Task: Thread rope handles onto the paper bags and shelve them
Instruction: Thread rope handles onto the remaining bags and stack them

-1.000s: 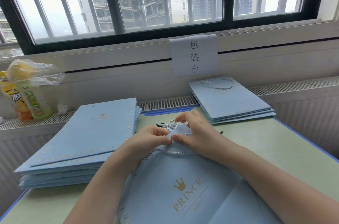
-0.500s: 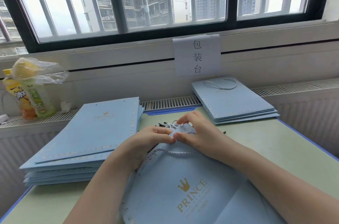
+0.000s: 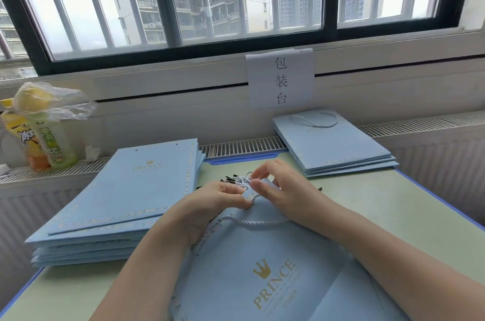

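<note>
I see the blue paper bag [image 3: 262,273] lying flat on the table [image 3: 367,210], its top edge under both hands. The left hand [image 3: 210,205] pinches this edge; the right hand [image 3: 283,194] pinches the rope [image 3: 252,198] there. I fear the rope tip misses the hole or frays.

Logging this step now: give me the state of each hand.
Left hand: pinching the top edge of the paper bag by the rope handle.
Right hand: fingers curled, pinching the rope end at the bag's top edge.
</note>
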`<state>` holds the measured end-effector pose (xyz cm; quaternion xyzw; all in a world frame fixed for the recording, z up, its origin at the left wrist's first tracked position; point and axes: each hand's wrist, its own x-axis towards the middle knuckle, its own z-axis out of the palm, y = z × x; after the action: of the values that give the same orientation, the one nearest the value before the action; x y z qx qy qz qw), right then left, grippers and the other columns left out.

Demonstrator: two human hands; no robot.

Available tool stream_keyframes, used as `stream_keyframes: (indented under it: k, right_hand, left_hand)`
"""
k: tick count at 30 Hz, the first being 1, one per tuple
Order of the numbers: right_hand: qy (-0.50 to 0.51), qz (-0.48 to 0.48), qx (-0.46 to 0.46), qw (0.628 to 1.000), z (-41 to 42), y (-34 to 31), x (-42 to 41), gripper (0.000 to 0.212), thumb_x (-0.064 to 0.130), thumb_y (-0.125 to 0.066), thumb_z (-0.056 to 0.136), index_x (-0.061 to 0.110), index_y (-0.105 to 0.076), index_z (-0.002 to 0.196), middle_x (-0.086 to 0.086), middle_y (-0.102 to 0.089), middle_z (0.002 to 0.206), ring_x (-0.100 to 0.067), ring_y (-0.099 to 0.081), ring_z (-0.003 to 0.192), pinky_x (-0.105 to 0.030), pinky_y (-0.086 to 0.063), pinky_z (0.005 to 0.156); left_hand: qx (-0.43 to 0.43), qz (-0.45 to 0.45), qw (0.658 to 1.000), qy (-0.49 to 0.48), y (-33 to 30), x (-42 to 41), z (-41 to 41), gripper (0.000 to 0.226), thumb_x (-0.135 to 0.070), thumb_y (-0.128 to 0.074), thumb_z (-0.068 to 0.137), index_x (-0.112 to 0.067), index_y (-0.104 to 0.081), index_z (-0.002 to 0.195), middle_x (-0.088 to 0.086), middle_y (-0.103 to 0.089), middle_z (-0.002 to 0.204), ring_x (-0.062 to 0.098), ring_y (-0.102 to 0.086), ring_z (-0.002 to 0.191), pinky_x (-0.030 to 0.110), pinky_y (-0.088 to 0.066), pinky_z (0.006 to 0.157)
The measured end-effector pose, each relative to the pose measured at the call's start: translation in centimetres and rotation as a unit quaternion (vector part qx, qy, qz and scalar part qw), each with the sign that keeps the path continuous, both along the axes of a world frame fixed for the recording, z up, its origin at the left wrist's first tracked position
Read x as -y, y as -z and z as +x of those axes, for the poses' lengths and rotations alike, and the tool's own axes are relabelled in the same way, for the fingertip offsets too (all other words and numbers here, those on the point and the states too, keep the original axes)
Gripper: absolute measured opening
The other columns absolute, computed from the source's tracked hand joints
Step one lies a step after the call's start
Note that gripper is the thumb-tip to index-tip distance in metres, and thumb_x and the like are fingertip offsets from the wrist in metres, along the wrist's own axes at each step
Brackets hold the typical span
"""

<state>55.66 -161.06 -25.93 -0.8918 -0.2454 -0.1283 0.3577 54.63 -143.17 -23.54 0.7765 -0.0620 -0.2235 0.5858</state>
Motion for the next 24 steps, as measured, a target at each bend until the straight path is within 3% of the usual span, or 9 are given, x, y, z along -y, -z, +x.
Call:
stream_keyframes:
  k: [4, 7, 9, 14, 18, 24]
  right_hand:
    - [-0.004, 0.017, 0.007, 1.0, -0.05, -0.1, -0.11, 0.028, 0.041, -0.044, 0.096, 0.02, -0.058, 0.109, 0.011, -0.051, 0.102, 0.014, -0.044, 0.081, -0.006, -0.034, 0.074]
    - [-0.012, 0.026, 0.019, 0.999, -0.04, -0.04, -0.22, 0.025, 0.038, -0.043, 0.097, 0.021, -0.058, 0.107, 0.014, -0.05, 0.097, 0.016, -0.044, 0.083, -0.005, -0.033, 0.073]
    - [-0.014, 0.033, 0.028, 0.999, -0.07, -0.08, -0.23, 0.021, 0.036, -0.044, 0.097, 0.022, -0.058, 0.104, 0.014, -0.05, 0.096, 0.016, -0.045, 0.084, -0.005, -0.033, 0.073]
    - [-0.012, 0.052, 0.044, 0.998, 0.05, -0.02, -0.26, 0.015, 0.029, -0.046, 0.098, 0.021, -0.059, 0.099, 0.008, -0.054, 0.095, 0.012, -0.045, 0.079, -0.008, -0.034, 0.072]
    - [-0.008, 0.049, 0.048, 0.998, 0.11, 0.07, -0.24, 0.019, 0.028, -0.047, 0.098, 0.017, -0.061, 0.102, 0.013, -0.051, 0.091, 0.013, -0.046, 0.078, -0.008, -0.035, 0.072]
    - [0.01, 0.043, 0.052, 0.998, 0.18, 0.06, -0.14, 0.02, 0.027, -0.047, 0.098, 0.015, -0.062, 0.103, 0.017, -0.051, 0.087, 0.01, -0.046, 0.076, -0.008, -0.034, 0.069]
  left_hand:
    - [-0.044, -0.038, 0.998, 0.018, -0.19, -0.16, -0.24, 0.005, -0.005, -0.059, 0.085, -0.005, -0.064, 0.086, 0.014, -0.064, 0.079, 0.024, -0.061, 0.066, 0.027, -0.053, 0.064]
    - [-0.056, -0.045, 0.997, 0.04, -0.27, -0.54, -0.08, 0.041, -0.014, -0.066, 0.074, 0.009, -0.061, 0.107, 0.021, -0.063, 0.098, 0.031, -0.06, 0.085, 0.036, -0.051, 0.08]
    - [-0.069, -0.044, 0.996, 0.047, -0.37, -0.72, 0.01, 0.05, -0.016, -0.067, 0.071, 0.009, -0.06, 0.114, 0.022, -0.063, 0.103, 0.031, -0.062, 0.087, 0.035, -0.052, 0.081]
    - [-0.073, -0.06, 0.995, 0.036, -0.16, -0.96, 0.23, 0.042, -0.008, -0.072, 0.069, 0.003, -0.067, 0.11, 0.021, -0.066, 0.102, 0.027, -0.066, 0.079, 0.032, -0.055, 0.076]
    - [-0.05, -0.046, 0.998, 0.021, -0.13, -0.77, 0.03, 0.032, -0.002, -0.069, 0.076, 0.003, -0.069, 0.107, 0.025, -0.065, 0.108, 0.032, -0.063, 0.09, 0.038, -0.054, 0.083]
    - [-0.008, -0.023, 1.0, -0.017, -0.17, -0.22, -0.21, 0.019, 0.002, -0.067, 0.08, 0.0, -0.074, 0.097, 0.024, -0.069, 0.1, 0.031, -0.063, 0.083, 0.039, -0.055, 0.078]
